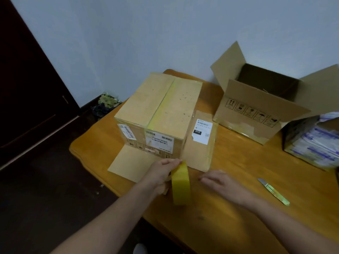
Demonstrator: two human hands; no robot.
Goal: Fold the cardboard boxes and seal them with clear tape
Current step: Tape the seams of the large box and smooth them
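Qty: 3 boxes – taped box [159,105], open box [256,114], printed box [311,142]. 1 tape roll [180,184]. 1 knife [273,191]. 2 hands – L hand [161,173], R hand [222,182]. 1 table [238,208]. 1 door [27,88].

tape roll [180,184] yellow; taped box [159,107] tan w/ yellow-green strip, white barcode labels; open box [256,110] brown, black handling icons; bench [238,180] orange wood; knife [273,191] silver/green.

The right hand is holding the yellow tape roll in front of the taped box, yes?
No. The head view shows the left hand holding the yellow tape roll in front of the taped box; the right hand rests flat on the table, holding nothing.
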